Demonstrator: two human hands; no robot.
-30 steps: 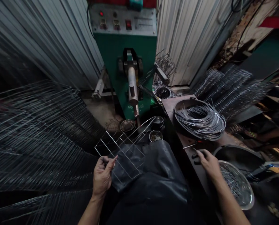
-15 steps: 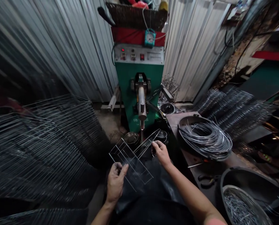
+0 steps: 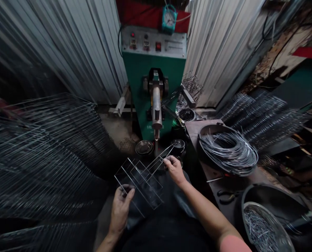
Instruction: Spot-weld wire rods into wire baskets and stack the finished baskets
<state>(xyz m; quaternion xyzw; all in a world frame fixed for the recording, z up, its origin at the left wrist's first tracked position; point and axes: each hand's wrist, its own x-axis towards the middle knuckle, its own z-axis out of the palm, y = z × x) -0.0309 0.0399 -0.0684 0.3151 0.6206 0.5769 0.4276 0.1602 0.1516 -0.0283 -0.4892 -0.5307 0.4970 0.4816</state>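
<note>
Both hands are kept on a wire frame (image 3: pixel 140 183). The right hand (image 3: pixel 175 170) is closed in a pinch on the frame's far wires, and the left hand (image 3: pixel 120 210) is curled around its near corner, with the fingers half closed. One second earlier, the right hand was out over the bench, beside the pliers; it has since been brought in across the body, and its forearm is angled up from the lower right. The left forearm is held nearly upright from the bottom edge of the view.

The frame is held tilted above a dark apron (image 3: pixel 169 224). Just beyond it, a steel dish (image 3: pixel 144 147) and a small bowl (image 3: pixel 178 145) are seen near the foot of a green welding machine (image 3: pixel 142 105), whose control panel is topped by a small teal clock (image 3: pixel 169 19). On the right, a bench (image 3: pixel 195 127) is occupied by a wire coil (image 3: pixel 228 153) and pliers (image 3: pixel 226 196). A steel basin (image 3: pixel 263 224) of cut wire is set in a black pan (image 3: pixel 274 201) at the lower right. Finished racks (image 3: pixel 45 150) are piled on the left, more racks (image 3: pixel 261 119) are stacked beyond the bench, and corrugated walls (image 3: pixel 219 45) are seen on both sides of the machine.
</note>
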